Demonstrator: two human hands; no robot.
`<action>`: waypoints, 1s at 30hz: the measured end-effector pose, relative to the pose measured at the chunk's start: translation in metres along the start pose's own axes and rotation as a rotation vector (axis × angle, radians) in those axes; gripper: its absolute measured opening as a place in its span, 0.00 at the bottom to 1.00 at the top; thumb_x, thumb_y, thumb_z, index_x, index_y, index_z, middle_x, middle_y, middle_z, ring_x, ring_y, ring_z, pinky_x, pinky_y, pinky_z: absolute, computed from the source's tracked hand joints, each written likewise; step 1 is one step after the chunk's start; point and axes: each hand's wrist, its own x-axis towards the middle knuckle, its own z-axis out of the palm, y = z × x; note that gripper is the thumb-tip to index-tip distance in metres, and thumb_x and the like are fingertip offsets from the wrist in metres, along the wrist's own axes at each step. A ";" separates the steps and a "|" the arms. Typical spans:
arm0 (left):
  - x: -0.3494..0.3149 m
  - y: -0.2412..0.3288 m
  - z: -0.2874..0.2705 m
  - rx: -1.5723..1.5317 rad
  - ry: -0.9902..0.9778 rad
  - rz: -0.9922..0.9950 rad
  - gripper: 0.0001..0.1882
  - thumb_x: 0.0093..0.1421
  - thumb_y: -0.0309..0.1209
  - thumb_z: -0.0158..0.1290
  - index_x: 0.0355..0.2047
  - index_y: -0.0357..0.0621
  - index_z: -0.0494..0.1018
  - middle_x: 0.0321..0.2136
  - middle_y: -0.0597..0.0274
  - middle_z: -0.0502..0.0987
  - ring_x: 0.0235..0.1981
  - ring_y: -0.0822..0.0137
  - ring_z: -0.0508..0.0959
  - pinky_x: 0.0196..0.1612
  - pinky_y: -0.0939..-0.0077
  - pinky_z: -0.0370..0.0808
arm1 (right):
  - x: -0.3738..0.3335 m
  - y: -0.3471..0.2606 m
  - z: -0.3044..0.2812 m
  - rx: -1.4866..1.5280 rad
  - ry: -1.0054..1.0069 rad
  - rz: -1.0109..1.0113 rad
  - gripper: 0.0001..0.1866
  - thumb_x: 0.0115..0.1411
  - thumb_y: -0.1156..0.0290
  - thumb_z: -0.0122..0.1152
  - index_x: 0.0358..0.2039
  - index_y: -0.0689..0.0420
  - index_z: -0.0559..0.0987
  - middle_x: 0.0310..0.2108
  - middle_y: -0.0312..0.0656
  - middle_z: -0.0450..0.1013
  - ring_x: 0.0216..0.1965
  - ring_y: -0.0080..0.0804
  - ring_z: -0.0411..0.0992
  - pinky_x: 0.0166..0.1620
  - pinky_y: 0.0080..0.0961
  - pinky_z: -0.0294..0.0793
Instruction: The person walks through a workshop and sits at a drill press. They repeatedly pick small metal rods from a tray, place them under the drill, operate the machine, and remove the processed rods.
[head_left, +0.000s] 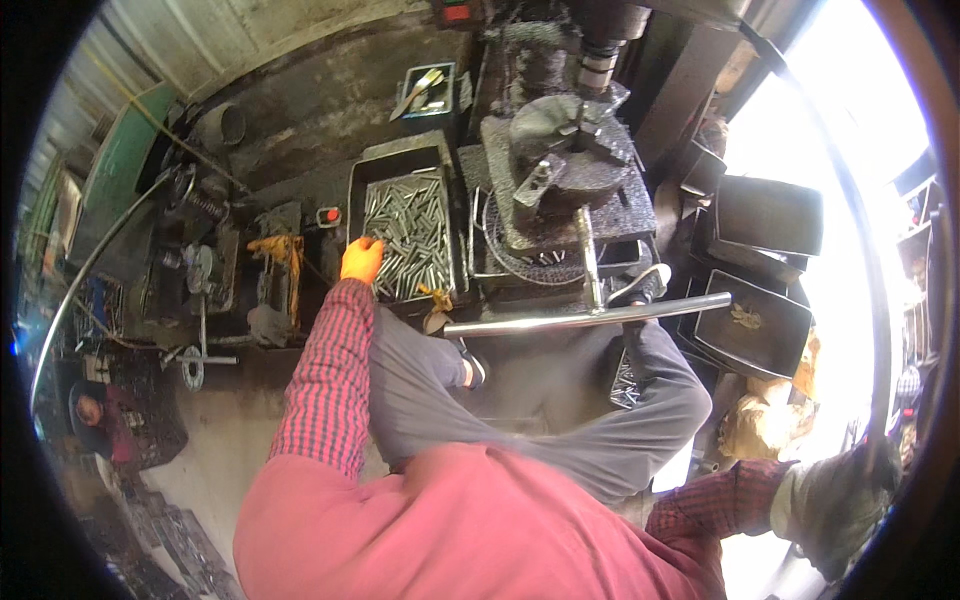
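"While the left hand [362, 260] rests in its orange glove at the pins, what crowds around it?"

"Just left of it, an orange cloth [280, 252] hangs on dark machinery, with a small red-buttoned box [328, 216] nearer the glove. To its right stands a round dark chuck [560, 140] on an oily machine table [500, 215]. Lower on that side a polished bar [590, 319] runs crosswise above the knees, between the two hands."

"And the containers?"

"Right at the fingers is a deep metal tray [402, 153], heaped with short steel pins [410, 225], most of them lying beyond the glove. Farther beyond, a small blue box [449, 78] has a brush [408, 101] lying across it. Well to the right sit dark bins [780, 210]; the nearer one [770, 345] bears a pale scrap [745, 315]."

"Is the left hand pinching a pin?"

"I can't tell; the back of the glove hides the fingertips."

"And the right hand [835, 508]?"

"Far off to the right, in a grey glove, it is wrapped around the lower end of a long dark lever [850, 190]."
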 end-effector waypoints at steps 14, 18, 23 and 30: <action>-0.006 0.003 -0.002 0.007 -0.020 -0.127 0.24 0.63 0.41 0.59 0.52 0.35 0.81 0.50 0.44 0.84 0.55 0.51 0.82 0.58 0.61 0.75 | -0.036 -0.010 0.001 -1.925 0.007 -1.193 0.27 0.67 0.40 0.56 0.28 0.52 0.78 0.21 0.32 0.70 0.40 0.26 0.73 0.60 0.47 0.64; -0.009 0.006 -0.004 0.022 -0.004 -0.114 0.26 0.61 0.42 0.59 0.51 0.31 0.81 0.47 0.43 0.85 0.52 0.52 0.84 0.56 0.63 0.77 | -0.040 -0.015 -0.011 -2.086 -0.026 -1.478 0.25 0.64 0.39 0.59 0.27 0.50 0.78 0.21 0.31 0.68 0.42 0.24 0.71 0.64 0.46 0.56; -0.010 0.007 -0.006 0.023 -0.052 -0.124 0.25 0.62 0.41 0.58 0.52 0.33 0.81 0.49 0.44 0.84 0.54 0.52 0.83 0.57 0.62 0.76 | -0.057 -0.018 -0.001 -1.811 -0.119 -1.046 0.23 0.61 0.41 0.63 0.26 0.48 0.78 0.20 0.29 0.67 0.43 0.21 0.69 0.66 0.45 0.49; -0.010 0.007 -0.007 0.062 -0.102 -0.143 0.26 0.63 0.42 0.57 0.54 0.35 0.80 0.52 0.45 0.83 0.56 0.52 0.82 0.59 0.61 0.75 | -0.057 -0.020 -0.015 -1.797 -0.164 -1.079 0.22 0.60 0.44 0.65 0.26 0.50 0.78 0.24 0.31 0.67 0.44 0.21 0.67 0.65 0.42 0.50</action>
